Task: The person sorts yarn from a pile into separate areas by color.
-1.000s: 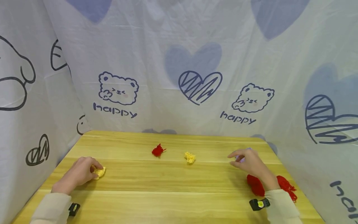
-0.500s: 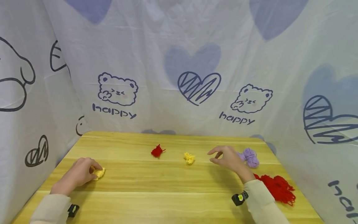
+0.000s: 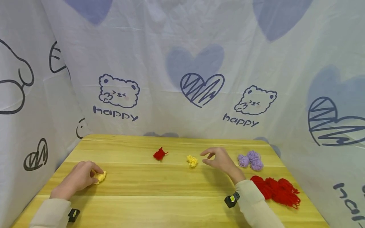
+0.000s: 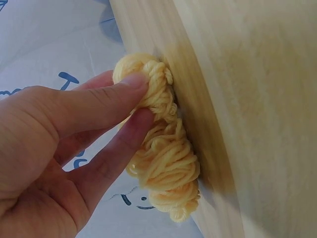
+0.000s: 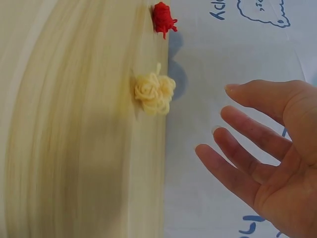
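Observation:
At the table's left side my left hand [image 3: 81, 177] pinches a bundle of yellow yarn [image 4: 166, 153] between thumb and fingers; the bundle lies on or just over the wood. My right hand [image 3: 219, 160] hovers with fingers apart, holding nothing. Just left of its fingertips sits a small tangle of yellow yarn [image 3: 192, 161], which also shows beyond the fingers in the right wrist view [image 5: 154, 93]. Further left lies a small red yarn clump [image 3: 159, 154].
Behind my right forearm are balls of purple yarn [image 3: 253, 160]. Nearer, at the right edge, lies a larger heap of red yarn [image 3: 278, 190]. A printed white cloth [image 3: 159, 57] hangs around the wooden table [image 3: 142, 205] at the back and sides.
My right hand has moved left from above the purple yarn to beside the small yellow tangle, uncovering the purple and red yarn. The left hand has stayed on its yellow bundle.

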A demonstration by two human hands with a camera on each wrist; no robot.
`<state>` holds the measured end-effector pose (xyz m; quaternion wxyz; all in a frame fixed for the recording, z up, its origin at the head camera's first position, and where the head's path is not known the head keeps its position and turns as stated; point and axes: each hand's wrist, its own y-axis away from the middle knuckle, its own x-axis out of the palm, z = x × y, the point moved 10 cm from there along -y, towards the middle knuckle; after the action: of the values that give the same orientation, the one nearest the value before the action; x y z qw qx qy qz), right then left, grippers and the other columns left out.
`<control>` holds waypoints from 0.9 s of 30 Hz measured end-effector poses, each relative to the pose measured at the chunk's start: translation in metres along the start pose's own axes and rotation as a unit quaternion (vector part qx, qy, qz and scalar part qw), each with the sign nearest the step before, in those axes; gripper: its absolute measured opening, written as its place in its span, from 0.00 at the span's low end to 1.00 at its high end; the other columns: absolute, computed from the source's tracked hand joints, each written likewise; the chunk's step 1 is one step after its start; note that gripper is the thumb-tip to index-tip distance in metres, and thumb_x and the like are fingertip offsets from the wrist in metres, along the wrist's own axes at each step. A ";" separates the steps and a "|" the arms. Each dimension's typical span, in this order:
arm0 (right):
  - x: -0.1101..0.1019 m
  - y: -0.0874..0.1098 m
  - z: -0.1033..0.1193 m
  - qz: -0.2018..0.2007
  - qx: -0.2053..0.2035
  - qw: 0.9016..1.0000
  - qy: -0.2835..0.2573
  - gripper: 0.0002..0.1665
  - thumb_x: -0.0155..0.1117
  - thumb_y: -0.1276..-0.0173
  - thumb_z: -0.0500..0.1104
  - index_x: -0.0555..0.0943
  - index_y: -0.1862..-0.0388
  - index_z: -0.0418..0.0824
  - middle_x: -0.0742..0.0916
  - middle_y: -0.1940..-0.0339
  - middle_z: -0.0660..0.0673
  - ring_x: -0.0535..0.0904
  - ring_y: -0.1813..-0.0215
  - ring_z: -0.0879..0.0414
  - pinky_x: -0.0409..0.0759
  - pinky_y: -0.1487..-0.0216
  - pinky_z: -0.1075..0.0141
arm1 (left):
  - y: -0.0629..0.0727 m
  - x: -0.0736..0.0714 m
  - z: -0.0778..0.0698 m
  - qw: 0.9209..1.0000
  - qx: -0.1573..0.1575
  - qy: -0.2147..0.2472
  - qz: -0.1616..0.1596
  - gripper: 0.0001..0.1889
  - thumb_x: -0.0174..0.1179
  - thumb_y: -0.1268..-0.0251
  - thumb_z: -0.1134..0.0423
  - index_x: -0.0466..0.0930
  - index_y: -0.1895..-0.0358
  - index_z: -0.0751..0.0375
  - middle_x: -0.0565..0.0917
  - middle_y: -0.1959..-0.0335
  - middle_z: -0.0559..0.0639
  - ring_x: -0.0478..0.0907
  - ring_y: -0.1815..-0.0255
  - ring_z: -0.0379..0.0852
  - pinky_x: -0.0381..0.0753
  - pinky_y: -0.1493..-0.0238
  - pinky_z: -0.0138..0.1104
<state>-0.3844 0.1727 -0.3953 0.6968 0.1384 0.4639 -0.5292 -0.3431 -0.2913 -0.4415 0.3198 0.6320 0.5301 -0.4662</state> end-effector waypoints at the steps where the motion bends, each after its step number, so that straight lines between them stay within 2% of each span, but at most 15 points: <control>1: 0.002 -0.001 0.001 0.000 0.000 1.000 -0.004 0.11 0.74 0.36 0.35 0.91 0.54 0.40 0.92 0.51 0.40 0.88 0.59 0.49 0.89 0.55 0.56 | 0.000 0.000 0.000 1.000 0.000 0.001 0.000 0.14 0.78 0.54 0.73 0.92 0.60 0.59 0.91 0.60 0.56 0.81 0.64 0.46 0.83 0.62 0.45; 6: 0.011 -0.008 0.007 0.006 -0.004 1.000 -0.018 0.13 0.73 0.36 0.34 0.90 0.52 0.36 0.92 0.50 0.38 0.88 0.58 0.46 0.88 0.52 0.51 | 0.001 0.001 0.000 1.000 0.000 0.001 0.000 0.15 0.78 0.54 0.73 0.92 0.60 0.58 0.91 0.60 0.56 0.81 0.64 0.46 0.83 0.62 0.44; 12: 0.022 -0.016 0.011 0.018 -0.001 1.000 -0.021 0.13 0.74 0.36 0.35 0.90 0.52 0.36 0.92 0.51 0.39 0.88 0.57 0.46 0.88 0.51 0.52 | 0.001 0.002 0.001 1.000 0.000 0.004 0.001 0.14 0.78 0.54 0.74 0.92 0.60 0.59 0.91 0.60 0.55 0.80 0.65 0.46 0.81 0.63 0.42; 22: 0.040 -0.028 0.019 0.026 0.003 0.999 -0.039 0.13 0.75 0.37 0.35 0.90 0.52 0.37 0.92 0.51 0.40 0.87 0.57 0.47 0.86 0.57 0.66 | 0.000 0.001 0.001 1.000 0.003 -0.003 -0.005 0.14 0.78 0.54 0.74 0.92 0.61 0.58 0.91 0.61 0.55 0.80 0.65 0.46 0.81 0.63 0.42; 27: 0.049 -0.035 0.024 0.026 -0.002 0.999 -0.038 0.13 0.75 0.36 0.35 0.91 0.52 0.39 0.92 0.50 0.41 0.88 0.56 0.47 0.87 0.55 0.63 | 0.000 0.001 0.000 1.000 0.006 -0.006 -0.007 0.14 0.78 0.54 0.73 0.92 0.61 0.58 0.90 0.62 0.54 0.79 0.65 0.45 0.80 0.64 0.41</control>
<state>-0.4022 0.1125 -0.4110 0.7275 0.1289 0.4345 -0.5151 -0.3436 -0.2910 -0.4420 0.3158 0.6274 0.5299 -0.4752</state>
